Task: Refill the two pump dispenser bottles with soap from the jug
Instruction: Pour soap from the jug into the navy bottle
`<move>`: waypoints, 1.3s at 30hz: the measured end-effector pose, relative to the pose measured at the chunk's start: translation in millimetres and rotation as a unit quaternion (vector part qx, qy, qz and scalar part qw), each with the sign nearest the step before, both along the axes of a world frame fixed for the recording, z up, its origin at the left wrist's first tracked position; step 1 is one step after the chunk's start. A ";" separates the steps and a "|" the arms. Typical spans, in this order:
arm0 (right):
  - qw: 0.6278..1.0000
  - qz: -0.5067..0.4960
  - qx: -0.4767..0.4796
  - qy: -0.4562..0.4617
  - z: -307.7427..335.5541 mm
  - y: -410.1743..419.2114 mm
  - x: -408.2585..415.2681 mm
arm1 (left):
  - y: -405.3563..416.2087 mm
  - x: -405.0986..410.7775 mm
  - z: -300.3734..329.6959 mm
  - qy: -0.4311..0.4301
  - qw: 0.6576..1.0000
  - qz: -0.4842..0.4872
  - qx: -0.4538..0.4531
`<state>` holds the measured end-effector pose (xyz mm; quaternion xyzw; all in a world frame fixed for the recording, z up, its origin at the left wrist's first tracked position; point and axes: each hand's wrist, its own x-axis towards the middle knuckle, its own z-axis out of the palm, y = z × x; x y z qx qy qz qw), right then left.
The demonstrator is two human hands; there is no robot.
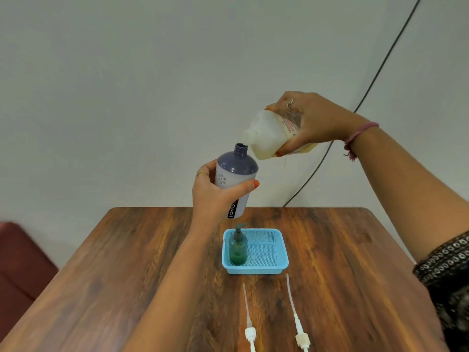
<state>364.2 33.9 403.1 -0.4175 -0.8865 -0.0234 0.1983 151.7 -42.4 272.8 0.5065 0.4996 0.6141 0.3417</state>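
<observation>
My left hand grips a purple and white bottle with its neck uncapped, held in the air above the table and tilted slightly right. My right hand holds the translucent soap jug tipped sideways, its spout just right of and a little above the bottle's mouth. Yellowish soap sits in the jug's lower side. A green pump bottle with its pump on stands in the left part of a blue basket. Two white pump heads with long tubes lie on the table near the front edge.
The wooden table stands against a plain wall. A black cable runs down the wall behind the jug to the table's back edge. A dark red seat is at the left.
</observation>
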 end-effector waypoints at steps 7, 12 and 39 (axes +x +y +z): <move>1.000 0.000 0.019 -0.020 4.5 -3.1 -2.0 | 0.9 -0.1 -0.5 0.004 1.000 0.000 0.000; 0.999 0.004 0.025 -0.026 6.8 -4.5 -4.5 | 1.4 -0.1 -1.7 0.009 1.000 -0.001 0.001; 0.999 0.004 0.038 -0.037 13.1 -6.8 -10.5 | 3.8 0.1 -3.4 -0.001 1.000 -0.005 -0.002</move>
